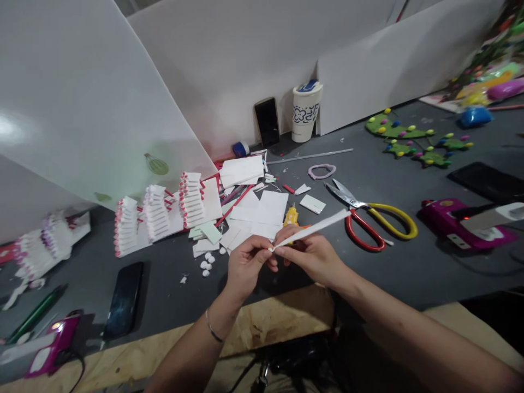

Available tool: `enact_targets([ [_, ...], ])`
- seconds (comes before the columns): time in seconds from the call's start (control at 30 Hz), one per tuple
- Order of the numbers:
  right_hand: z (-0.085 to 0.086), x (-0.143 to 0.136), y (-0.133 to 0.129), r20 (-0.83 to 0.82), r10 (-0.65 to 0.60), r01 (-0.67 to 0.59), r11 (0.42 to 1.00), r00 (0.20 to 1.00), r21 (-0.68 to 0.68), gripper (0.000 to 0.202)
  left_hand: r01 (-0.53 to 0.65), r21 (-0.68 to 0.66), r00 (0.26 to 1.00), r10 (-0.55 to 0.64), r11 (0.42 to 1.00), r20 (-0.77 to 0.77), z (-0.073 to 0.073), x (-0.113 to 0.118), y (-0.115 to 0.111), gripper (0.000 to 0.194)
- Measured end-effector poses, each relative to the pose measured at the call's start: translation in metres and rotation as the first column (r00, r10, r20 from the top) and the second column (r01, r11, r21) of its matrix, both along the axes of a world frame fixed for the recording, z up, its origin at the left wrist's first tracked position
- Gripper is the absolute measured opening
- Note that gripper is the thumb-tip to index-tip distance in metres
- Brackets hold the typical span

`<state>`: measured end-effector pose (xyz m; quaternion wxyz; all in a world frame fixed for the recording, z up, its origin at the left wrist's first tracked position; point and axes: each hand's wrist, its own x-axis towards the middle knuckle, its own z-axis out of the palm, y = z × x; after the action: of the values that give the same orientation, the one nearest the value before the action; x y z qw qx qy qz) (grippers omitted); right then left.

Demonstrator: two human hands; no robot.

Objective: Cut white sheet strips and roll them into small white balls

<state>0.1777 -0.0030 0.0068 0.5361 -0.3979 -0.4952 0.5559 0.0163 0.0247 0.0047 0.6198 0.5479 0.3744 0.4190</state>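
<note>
Both my hands meet over the front of the dark table, working at one white strip (319, 224) that looks like paper or thin foam. Its near end is pinched between the thumb and fingers of my left hand (249, 262), where a small white bit shows at the fingertips. My right hand (311, 255) grips the strip just beside that end, and the long part slants up to the right, past my fingers. Several small white balls (205, 265) lie left of my left hand. White paper pieces (262, 213) and a yellow tool (291, 216), partly hidden, lie just beyond my fingers.
Scissors (360, 207) with red and yellow handles lie open at right. Rows of small white-and-red pieces (191, 202) stand at left. A phone (124, 299), a paper cup (305, 112), purple power strips (466, 224) and green beaded shapes (395, 128) are around. White boards wall the back.
</note>
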Motion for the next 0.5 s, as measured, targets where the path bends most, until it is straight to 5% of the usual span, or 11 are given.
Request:
enact_targets([
  [0.33, -0.0019, -0.0055, -0.0048, 0.19, -0.302, 0.23, 0.917, 0.934, 0.327, 0.01, -0.061, 0.169, 0.998, 0.057, 0.984, 0.03, 0.0004, 0.0015, -0.006, 0.018],
  [0.5, -0.0031, -0.0093, -0.0074, 0.195, -0.314, 0.23, 0.905, 0.929, 0.359, 0.003, -0.066, 0.21, 0.998, 0.06, 0.976, 0.035, 0.0027, 0.0011, -0.0076, 0.02],
])
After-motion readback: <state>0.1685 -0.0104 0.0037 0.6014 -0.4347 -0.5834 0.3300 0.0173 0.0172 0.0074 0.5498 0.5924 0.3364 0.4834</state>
